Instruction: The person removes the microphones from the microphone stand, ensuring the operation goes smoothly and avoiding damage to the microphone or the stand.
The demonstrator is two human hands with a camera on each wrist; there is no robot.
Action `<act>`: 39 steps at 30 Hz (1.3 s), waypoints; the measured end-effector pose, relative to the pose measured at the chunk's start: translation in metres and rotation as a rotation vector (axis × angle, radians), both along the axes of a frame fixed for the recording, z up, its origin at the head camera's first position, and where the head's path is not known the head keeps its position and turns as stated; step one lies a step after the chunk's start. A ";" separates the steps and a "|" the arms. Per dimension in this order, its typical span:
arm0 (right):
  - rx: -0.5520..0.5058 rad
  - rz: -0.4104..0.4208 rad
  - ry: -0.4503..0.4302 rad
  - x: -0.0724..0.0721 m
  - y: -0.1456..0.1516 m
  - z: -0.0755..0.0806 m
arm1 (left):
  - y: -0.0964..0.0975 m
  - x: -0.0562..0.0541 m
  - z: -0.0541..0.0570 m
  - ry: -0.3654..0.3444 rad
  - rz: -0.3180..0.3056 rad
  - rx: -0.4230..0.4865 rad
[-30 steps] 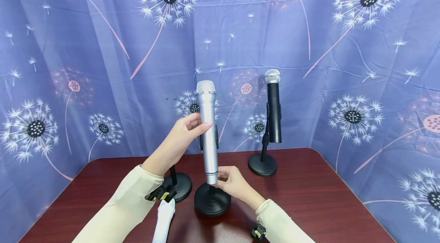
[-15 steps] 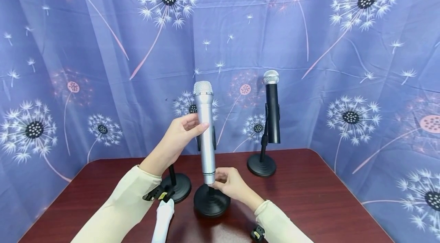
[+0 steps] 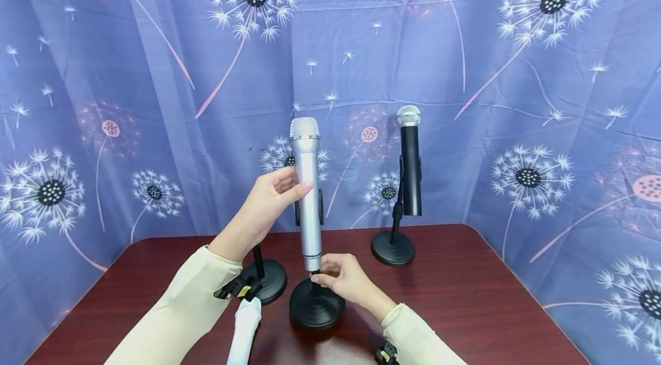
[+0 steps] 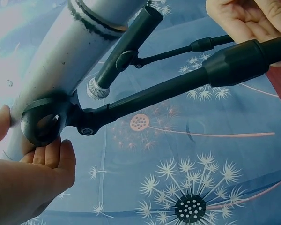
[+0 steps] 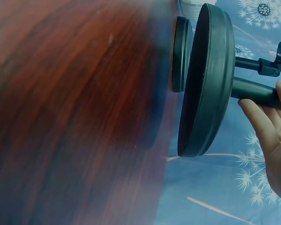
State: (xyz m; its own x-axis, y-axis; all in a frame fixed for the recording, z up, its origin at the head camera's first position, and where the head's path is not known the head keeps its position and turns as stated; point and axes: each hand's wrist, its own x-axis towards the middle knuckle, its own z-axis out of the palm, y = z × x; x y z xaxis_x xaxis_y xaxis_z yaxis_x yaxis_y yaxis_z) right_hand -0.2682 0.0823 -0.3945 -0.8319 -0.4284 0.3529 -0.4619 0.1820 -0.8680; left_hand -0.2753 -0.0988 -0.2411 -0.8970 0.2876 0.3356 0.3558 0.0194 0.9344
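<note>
A silver microphone [image 3: 310,210] stands nearly upright in the clip of a black desk stand [image 3: 317,307]. My left hand [image 3: 276,193] holds its body between thumb and fingers at mid-height. Those fingers sit beside the clip [image 4: 42,124] in the left wrist view. Below the microphone's lower end, my right hand [image 3: 343,279] grips the stand's pole [image 5: 255,91] with fingers and thumb. The round base [image 5: 208,84] shows its underside in the right wrist view, close over the dark red table [image 3: 439,284].
Behind to the right, a black microphone [image 3: 411,170] rests in another stand [image 3: 393,247]. A third stand [image 3: 268,282] is partly hidden by my left forearm. Near the front lies a white, slender object [image 3: 244,330]. A blue dandelion-print curtain [image 3: 351,26] hangs behind the table.
The silver microphone and its stand have shifted slightly left, both hands still on them. My right hand now sits just below the microphone's lower end. The other stands stay put.
</note>
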 end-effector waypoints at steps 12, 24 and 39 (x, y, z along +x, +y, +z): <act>-0.007 -0.002 -0.023 0.001 0.000 0.000 | 0.000 -0.001 -0.001 -0.006 0.000 0.014; -0.047 0.015 -0.046 -0.011 -0.001 -0.021 | -0.003 -0.003 -0.003 0.025 0.014 0.004; -0.012 -0.042 -0.025 -0.012 0.002 -0.016 | -0.008 0.004 -0.005 0.028 0.026 0.035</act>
